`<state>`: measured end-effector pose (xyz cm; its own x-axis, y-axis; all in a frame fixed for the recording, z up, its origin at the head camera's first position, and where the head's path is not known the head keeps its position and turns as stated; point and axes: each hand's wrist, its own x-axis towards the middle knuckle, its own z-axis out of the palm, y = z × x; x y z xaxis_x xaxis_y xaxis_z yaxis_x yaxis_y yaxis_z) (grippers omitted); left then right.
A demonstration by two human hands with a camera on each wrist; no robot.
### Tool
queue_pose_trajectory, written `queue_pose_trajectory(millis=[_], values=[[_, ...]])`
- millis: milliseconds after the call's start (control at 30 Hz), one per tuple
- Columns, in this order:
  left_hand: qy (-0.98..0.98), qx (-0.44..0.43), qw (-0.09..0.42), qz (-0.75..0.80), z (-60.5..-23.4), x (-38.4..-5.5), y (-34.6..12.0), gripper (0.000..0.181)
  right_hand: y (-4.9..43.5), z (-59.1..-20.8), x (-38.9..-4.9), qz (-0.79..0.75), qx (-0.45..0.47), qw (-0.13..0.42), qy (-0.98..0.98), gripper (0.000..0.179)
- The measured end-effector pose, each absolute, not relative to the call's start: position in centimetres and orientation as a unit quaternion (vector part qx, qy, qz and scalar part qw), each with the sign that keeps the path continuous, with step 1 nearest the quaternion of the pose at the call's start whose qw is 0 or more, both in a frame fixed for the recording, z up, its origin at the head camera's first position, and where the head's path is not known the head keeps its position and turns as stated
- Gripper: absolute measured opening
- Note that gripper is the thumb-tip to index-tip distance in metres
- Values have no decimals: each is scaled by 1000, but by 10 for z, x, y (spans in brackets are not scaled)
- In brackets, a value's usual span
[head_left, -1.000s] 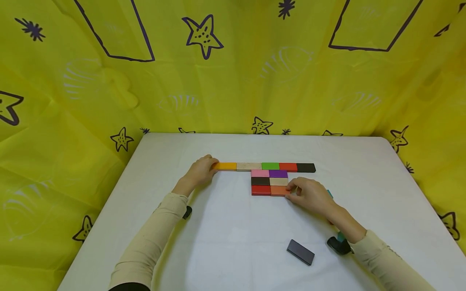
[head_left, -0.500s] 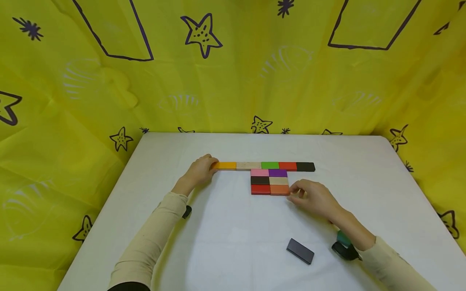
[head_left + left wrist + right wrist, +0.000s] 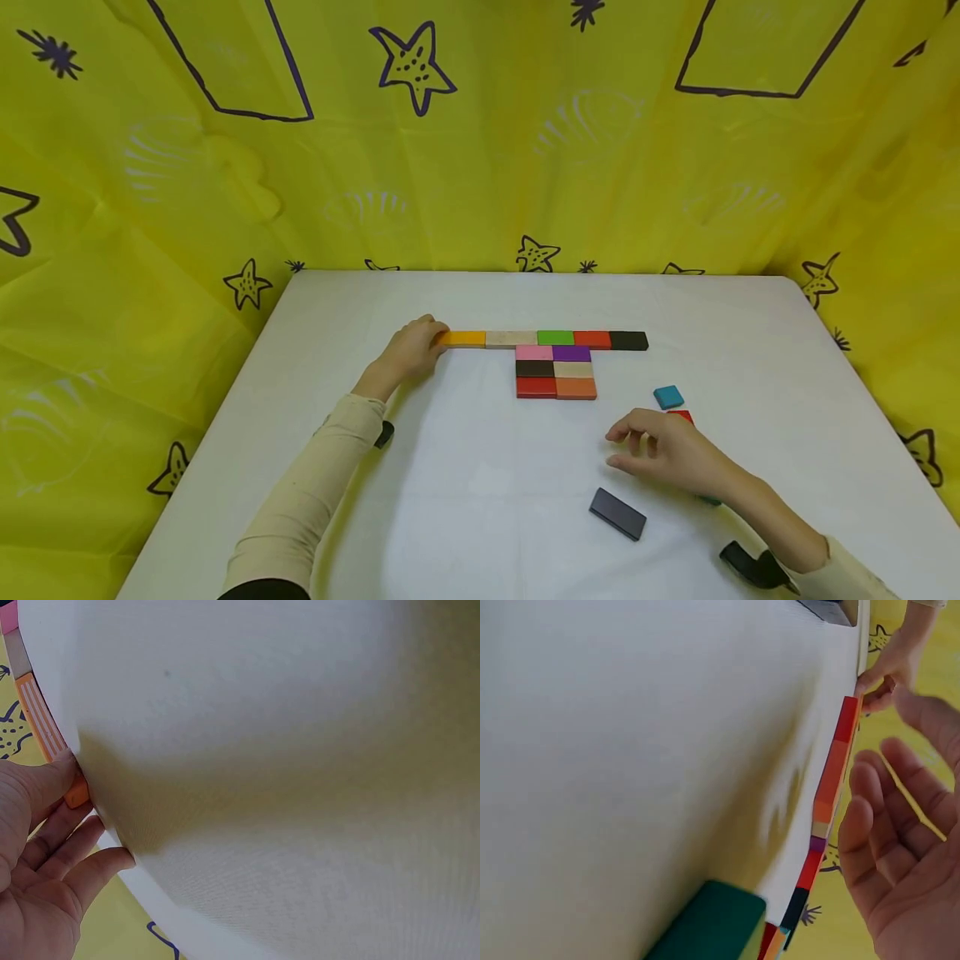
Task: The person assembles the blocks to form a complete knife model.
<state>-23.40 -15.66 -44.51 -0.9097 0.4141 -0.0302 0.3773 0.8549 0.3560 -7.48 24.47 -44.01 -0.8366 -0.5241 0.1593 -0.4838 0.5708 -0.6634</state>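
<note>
At the left end of a straight row of flat blocks, my left hand point(image 3: 408, 350) pinches the yellow-orange block point(image 3: 463, 339) between thumb and fingers. From there the row runs through a beige, a green point(image 3: 556, 337), a red and a black block point(image 3: 628, 340). Below its middle, touching it, sit three pairs of blocks: pink and purple point(image 3: 572, 353), dark and beige, red point(image 3: 536, 387) and orange point(image 3: 576, 388). My right hand point(image 3: 675, 450) hovers over the table to the right of these, holding nothing, its fingers loosely bent and apart from the thumb.
A dark grey block point(image 3: 618, 513) lies alone in front. Near my right hand are a teal block point(image 3: 667, 397) and a red block point(image 3: 681, 415) partly hidden by it. A green block point(image 3: 712, 922) is large in the right wrist view. A yellow patterned curtain point(image 3: 480, 167) surrounds the white table.
My right hand has left the orange block and moved toward the front right, uncovering the teal and red blocks. The left hand stays at the yellow-orange block.
</note>
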Motion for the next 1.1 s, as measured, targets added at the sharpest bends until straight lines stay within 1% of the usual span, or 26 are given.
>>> queue_pose_trajectory(millis=[167,267,467,700,900,1100], values=[[963,201,54,174,-444,-233,-156,30,254,-443,-62,-385,-298,107,867,32],[963,200,54,174,-443,-232,-156,30,258,-443,-56,-390,-302,145,858,35],[962,201,53,175,-443,-232,-156,30,264,-445,-49,-387,-313,182,848,42],[963,201,52,173,-444,-232,-157,31,267,-450,-45,-379,-329,186,845,47],[962,201,52,176,-444,-233,-157,30,266,-451,-43,-379,-332,181,845,44],[962,201,53,175,-445,-233,-157,31,263,-453,-42,-372,-338,160,850,43]])
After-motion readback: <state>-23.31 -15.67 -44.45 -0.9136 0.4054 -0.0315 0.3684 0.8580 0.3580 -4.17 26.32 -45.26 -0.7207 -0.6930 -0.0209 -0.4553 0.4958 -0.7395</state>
